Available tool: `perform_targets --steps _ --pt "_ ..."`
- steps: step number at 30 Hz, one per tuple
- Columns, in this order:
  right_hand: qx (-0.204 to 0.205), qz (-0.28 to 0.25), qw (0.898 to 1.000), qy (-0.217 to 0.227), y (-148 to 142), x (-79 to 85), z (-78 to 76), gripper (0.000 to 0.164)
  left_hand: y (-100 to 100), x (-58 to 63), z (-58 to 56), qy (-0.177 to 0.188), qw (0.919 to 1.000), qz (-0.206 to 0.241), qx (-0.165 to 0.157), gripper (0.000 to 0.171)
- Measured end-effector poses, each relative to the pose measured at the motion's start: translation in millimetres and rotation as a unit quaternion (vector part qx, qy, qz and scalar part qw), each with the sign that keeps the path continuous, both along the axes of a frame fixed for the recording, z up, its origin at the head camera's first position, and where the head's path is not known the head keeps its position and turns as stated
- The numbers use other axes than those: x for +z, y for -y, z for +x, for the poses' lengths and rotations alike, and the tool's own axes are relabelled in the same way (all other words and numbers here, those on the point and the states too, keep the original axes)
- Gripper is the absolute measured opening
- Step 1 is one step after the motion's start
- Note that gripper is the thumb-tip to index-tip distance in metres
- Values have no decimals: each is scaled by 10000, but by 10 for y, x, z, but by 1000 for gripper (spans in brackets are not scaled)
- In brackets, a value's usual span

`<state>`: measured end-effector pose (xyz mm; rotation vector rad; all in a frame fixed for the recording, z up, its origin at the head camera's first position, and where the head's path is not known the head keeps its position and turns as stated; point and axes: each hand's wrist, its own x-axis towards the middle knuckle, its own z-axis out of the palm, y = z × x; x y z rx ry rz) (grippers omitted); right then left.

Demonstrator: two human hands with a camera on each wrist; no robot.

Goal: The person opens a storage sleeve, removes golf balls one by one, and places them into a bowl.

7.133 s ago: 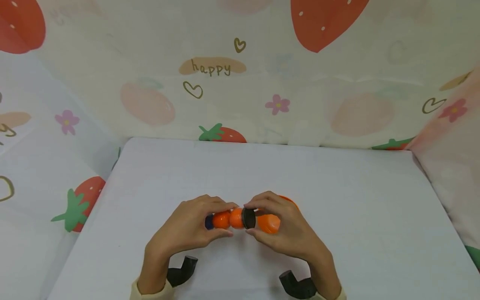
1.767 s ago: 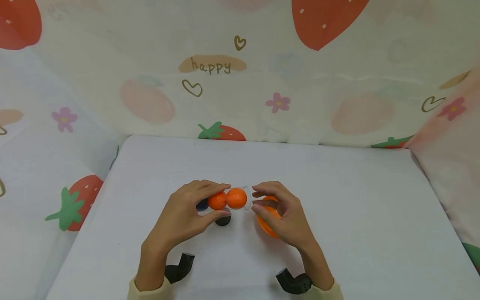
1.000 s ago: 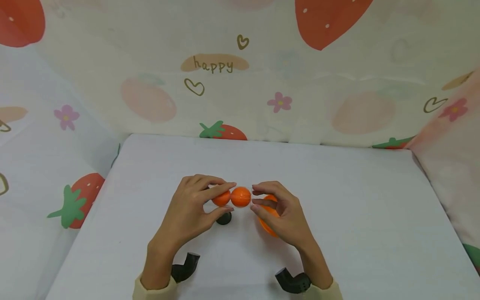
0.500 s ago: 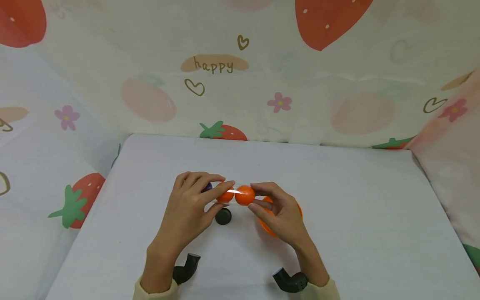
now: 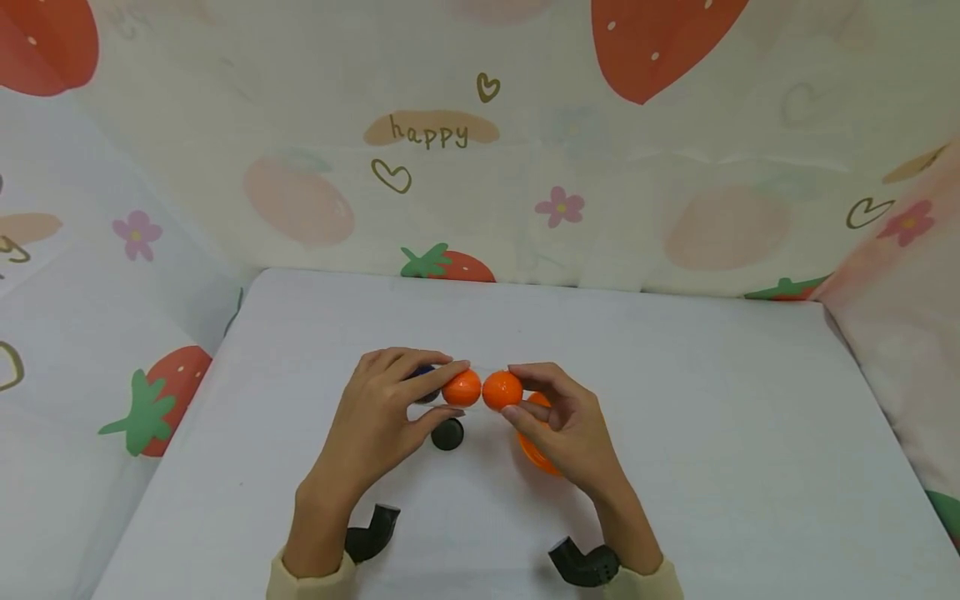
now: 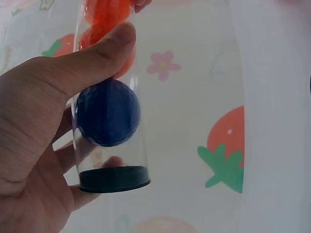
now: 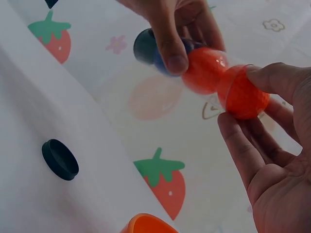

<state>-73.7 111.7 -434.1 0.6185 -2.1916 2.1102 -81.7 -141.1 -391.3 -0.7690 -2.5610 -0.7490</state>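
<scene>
My left hand [image 5: 382, 404] grips a clear tube [image 6: 111, 158] held sideways above the table. A dark cap [image 6: 114, 179] closes its left end. Inside, a dimpled blue golf ball [image 6: 108, 112] sits nearest that cap, with an orange ball [image 5: 461, 388] beside it. At the tube's uncapped right end, fingers of my right hand [image 5: 566, 425] pinch a second orange ball [image 5: 501, 390], which partly protrudes from the mouth in the right wrist view. Below the tube a loose dark cap [image 5: 447, 434] lies on the table.
An orange container [image 5: 536, 454] with a round rim stands behind my right hand, mostly hidden. Black curved mounts [image 5: 373, 533] sit by both wrists. A white table [image 5: 712, 433] lies beneath, enclosed by strawberry-patterned cloth [image 5: 450, 208].
Earlier my right hand held the black cap at the tube's right end; now it lies on the table. The orange balls have shifted right, and my right fingers have taken hold of the outer one.
</scene>
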Motion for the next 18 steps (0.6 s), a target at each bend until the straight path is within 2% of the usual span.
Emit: perform_targets --steps 4,9,13,18 --pt "14 -271 9995 128 -34 20 -1 40 28 -34 -5 619 9979 200 -73 60" --pt "7 -476 9982 360 -125 36 -8 38 52 -75 15 1421 9897 194 37 64" --pt "-15 -303 9987 407 -227 33 5 39 62 -83 15 1627 9865 187 38 62" --pt "-53 56 9994 351 -327 13 15 39 91 -65 7 1746 9842 266 -115 60"
